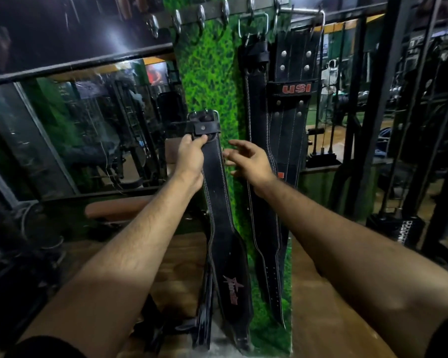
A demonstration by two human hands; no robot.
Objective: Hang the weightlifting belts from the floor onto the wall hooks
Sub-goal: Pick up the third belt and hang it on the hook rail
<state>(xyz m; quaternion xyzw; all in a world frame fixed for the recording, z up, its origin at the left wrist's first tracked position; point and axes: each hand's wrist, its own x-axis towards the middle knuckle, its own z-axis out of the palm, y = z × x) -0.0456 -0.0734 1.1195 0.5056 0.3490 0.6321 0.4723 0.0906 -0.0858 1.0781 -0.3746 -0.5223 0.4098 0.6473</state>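
Black stitched belt, red logo low down; left hand grips it under the buckle. Right hand spread, holding nothing. Belt's tail dim.

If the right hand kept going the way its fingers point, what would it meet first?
Probably the held belt: the open right hand points left toward its stitched edge, just below the left hand. Depth is unclear.

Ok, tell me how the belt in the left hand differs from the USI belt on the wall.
The held belt is gripped just below its buckle by the left hand, not yet on a hook; the USI belt already hangs from the hook rail. The held belt carries a reddish star logo low down; the USI belt has red letters on a loop. Both are black stitched leather.
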